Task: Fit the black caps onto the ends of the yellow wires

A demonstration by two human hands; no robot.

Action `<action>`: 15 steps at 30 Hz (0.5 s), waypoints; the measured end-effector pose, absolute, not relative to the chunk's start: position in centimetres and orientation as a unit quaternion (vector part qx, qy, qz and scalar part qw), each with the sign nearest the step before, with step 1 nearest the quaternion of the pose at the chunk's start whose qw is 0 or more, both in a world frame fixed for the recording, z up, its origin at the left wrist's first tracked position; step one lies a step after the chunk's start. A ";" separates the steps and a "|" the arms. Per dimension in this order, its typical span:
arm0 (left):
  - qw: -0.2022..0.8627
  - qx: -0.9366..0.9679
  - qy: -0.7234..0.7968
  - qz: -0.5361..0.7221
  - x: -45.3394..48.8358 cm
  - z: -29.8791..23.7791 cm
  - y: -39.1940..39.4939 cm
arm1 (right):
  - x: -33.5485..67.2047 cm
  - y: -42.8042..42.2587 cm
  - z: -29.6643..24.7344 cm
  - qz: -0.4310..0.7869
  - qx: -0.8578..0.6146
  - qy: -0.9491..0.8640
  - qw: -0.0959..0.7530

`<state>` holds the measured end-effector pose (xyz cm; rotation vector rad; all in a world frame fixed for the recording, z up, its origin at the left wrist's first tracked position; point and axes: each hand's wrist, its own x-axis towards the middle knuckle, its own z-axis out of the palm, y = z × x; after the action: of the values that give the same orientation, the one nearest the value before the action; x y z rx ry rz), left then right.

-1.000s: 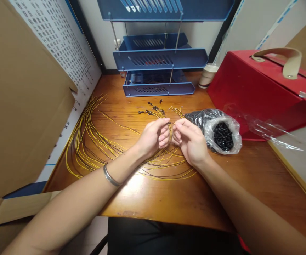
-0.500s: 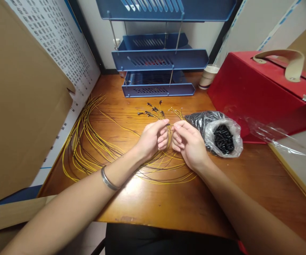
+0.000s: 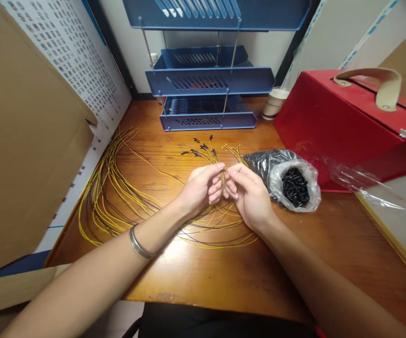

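My left hand (image 3: 200,187) is closed, thumb and forefinger pinching a small black sleeve (image 3: 223,170). Against it, my right hand (image 3: 251,195) pinches the end of a thin yellow wire; the exact joint is partly hidden by fingertips. Beneath both hands loops a bundle of yellow and dark wires (image 3: 109,188), spreading left across the table. Just beyond my fingers lie several wire ends with black tips (image 3: 203,147). Bare-looking wire ends (image 3: 231,149) fan out to their right. Beside my right hand, an open clear plastic bag (image 3: 314,195) holds many small black sleeves (image 3: 295,187).
A blue tiered tray rack (image 3: 208,121) stands at the back of the wooden table (image 3: 196,277). Right of it are a paper cup (image 3: 275,103) and a red box (image 3: 333,122) with a beige handle. Cardboard (image 3: 23,141) walls the left side.
My right hand has shifted slightly left, its fingertips closer to the black sleeve in my left hand. The whole view has tilted a little; the wires and bag stay put.
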<state>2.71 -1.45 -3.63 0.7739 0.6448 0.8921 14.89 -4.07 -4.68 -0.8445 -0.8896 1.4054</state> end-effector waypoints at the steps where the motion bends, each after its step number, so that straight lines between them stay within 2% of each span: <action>1: 0.784 0.361 0.297 0.409 2.7 -3.6 -1.5 | 14.9 -4.1 -4.7 0.604 -0.363 -0.387 0.594; 15: 0.779 0.376 0.302 0.401 2.8 -3.5 -1.6 | 14.8 -4.0 -4.7 0.604 -0.360 -0.389 0.596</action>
<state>2.80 -1.58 -3.46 0.8137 0.6532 0.8671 14.84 -3.97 -4.74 -0.8357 -0.9042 1.4018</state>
